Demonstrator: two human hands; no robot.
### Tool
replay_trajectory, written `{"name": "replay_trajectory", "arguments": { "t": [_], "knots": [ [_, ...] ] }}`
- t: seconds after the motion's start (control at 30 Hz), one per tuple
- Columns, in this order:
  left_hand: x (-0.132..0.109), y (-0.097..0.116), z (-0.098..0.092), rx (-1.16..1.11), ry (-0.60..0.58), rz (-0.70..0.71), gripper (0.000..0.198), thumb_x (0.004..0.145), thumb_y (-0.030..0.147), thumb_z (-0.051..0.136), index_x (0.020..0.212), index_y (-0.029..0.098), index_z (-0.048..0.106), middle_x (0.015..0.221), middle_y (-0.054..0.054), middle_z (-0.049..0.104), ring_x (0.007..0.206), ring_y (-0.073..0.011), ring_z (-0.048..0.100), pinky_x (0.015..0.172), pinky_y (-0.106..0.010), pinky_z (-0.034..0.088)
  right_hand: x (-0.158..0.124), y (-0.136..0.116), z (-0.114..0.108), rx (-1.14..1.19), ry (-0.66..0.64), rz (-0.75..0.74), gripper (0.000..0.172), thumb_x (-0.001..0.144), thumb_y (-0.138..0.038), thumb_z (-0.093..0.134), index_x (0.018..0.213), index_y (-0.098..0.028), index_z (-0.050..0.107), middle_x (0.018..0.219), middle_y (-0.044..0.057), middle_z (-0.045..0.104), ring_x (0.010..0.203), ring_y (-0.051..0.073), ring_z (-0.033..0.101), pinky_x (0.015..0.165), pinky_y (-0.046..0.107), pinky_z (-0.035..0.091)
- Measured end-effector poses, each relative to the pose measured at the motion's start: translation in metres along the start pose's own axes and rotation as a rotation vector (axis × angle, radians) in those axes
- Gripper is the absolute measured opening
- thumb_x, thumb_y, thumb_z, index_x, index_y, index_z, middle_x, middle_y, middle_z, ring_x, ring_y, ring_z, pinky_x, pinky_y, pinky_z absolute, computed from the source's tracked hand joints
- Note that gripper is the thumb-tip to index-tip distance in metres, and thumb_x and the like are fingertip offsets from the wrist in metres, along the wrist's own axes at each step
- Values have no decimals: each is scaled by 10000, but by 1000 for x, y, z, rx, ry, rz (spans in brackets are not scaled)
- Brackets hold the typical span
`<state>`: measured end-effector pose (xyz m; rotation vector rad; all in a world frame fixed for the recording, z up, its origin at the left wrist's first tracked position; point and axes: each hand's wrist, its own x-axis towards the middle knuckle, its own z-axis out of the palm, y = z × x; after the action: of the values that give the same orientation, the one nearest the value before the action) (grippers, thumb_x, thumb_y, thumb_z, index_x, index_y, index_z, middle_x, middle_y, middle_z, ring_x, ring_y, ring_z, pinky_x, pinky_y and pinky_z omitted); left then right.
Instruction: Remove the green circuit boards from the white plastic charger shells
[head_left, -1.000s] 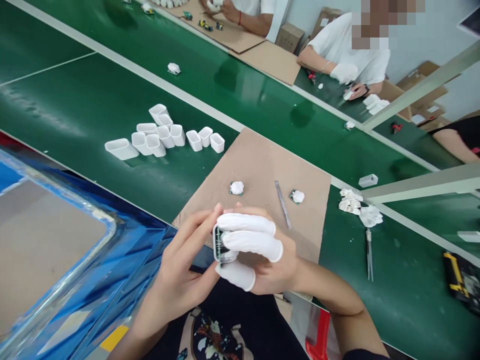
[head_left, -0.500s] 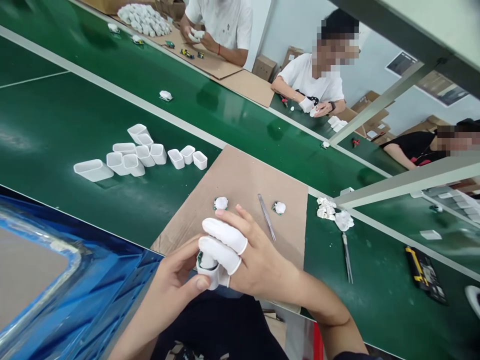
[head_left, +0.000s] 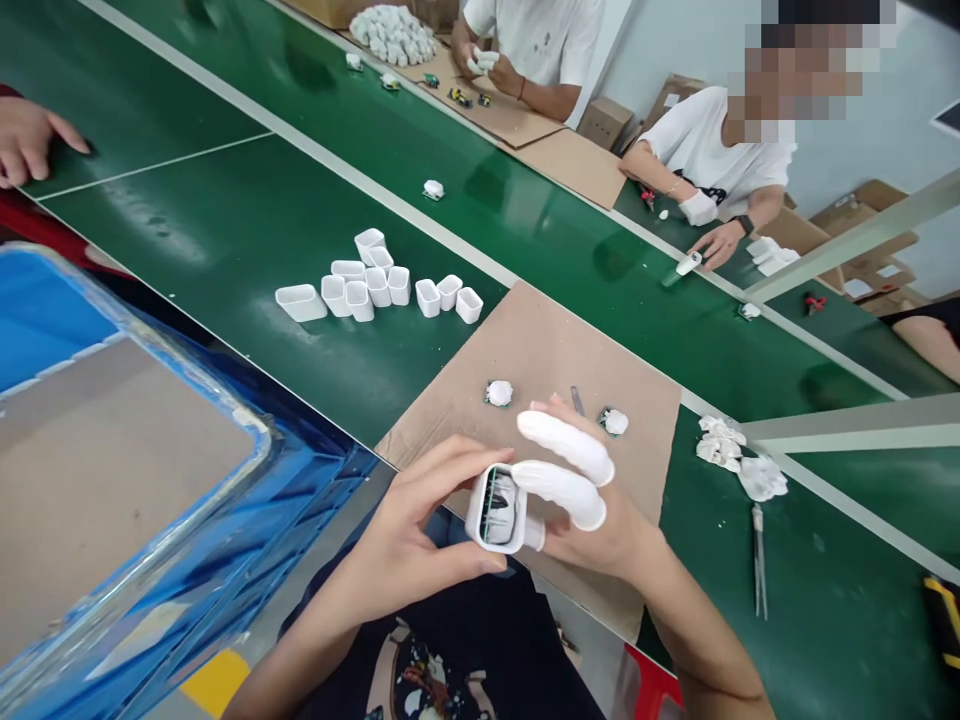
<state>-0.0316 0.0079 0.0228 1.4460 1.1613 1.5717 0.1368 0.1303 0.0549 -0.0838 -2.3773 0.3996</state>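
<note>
Both my hands hold a small white plastic case (head_left: 496,507) over the near edge of a brown cardboard mat (head_left: 540,350). Its open side faces me and shows dark parts inside. My left hand (head_left: 412,535) grips it from the left, thumb beneath and fingers on top. My right hand (head_left: 577,495), with white finger cots on three fingers, pinches its right side. Two small white parts (head_left: 499,393) (head_left: 615,422) and metal tweezers (head_left: 577,400), partly hidden by my fingers, lie on the mat just beyond.
A cluster of empty white cases (head_left: 379,285) stands on the green belt (head_left: 225,220). A blue bin (head_left: 135,480) sits at my left. White scraps (head_left: 739,460) and a second pair of tweezers (head_left: 760,560) lie to the right. Other people work across the belt; someone's hand (head_left: 26,135) rests far left.
The case has turned so its open side faces me, and my right fingers have slid to its right edge. The camera has swung, bringing a hand into view at far left.
</note>
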Motion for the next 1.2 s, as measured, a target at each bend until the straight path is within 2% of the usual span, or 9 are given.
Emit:
{"name": "replay_trajectory", "arguments": {
  "t": [0.2, 0.4, 0.57, 0.73, 0.93, 1.2],
  "knots": [
    [-3, 2, -7, 104, -10, 63, 606, 845, 360, 782, 1410, 313, 568, 1151, -72, 641, 1005, -203, 648, 850, -295, 569, -4, 1, -11, -16, 32, -71, 252, 870, -210, 710, 1107, -255, 636, 1273, 80, 609, 1206, 230, 615, 1159, 492, 485],
    [1, 3, -10, 62, -78, 57, 604, 853, 387, 771, 1413, 294, 564, 1140, -79, 651, 957, -197, 660, 829, -291, 569, -7, 1, -15, 40, 4, -49, 179, 851, -132, 688, 1000, -229, 666, 1235, 72, 599, 1130, 196, 640, 1199, 447, 438],
    [3, 5, -14, 52, -151, 72, 609, 857, 389, 765, 1421, 284, 561, 1099, -74, 661, 923, -191, 666, 807, -281, 567, -2, -1, -18, -18, -35, -69, 104, 879, -180, 684, 975, -218, 672, 1147, 76, 628, 1103, 205, 628, 1146, 452, 494],
    [3, 6, -14, 66, -197, 35, 633, 843, 372, 783, 1428, 291, 558, 1093, -69, 656, 927, -189, 668, 817, -283, 564, 1, -5, -18, -42, -93, -46, 175, 879, -84, 626, 1008, -193, 670, 1097, 74, 657, 1071, 196, 634, 1131, 448, 503],
    [1, 5, -13, 126, -147, 31, 594, 845, 294, 784, 1400, 299, 573, 1127, -62, 650, 954, -182, 661, 852, -281, 560, 1, -7, -18, -36, -161, -37, 154, 939, -115, 562, 1066, -157, 638, 1078, 102, 666, 1056, 212, 619, 1092, 461, 523],
    [1, 5, -14, 141, -116, 34, 562, 845, 302, 781, 1376, 290, 597, 1123, -74, 671, 943, -201, 669, 838, -301, 566, 0, -10, -17, 51, -194, 0, 182, 914, -95, 579, 1071, -179, 617, 1145, 94, 649, 1065, 208, 617, 1101, 456, 519]
  ]
}}
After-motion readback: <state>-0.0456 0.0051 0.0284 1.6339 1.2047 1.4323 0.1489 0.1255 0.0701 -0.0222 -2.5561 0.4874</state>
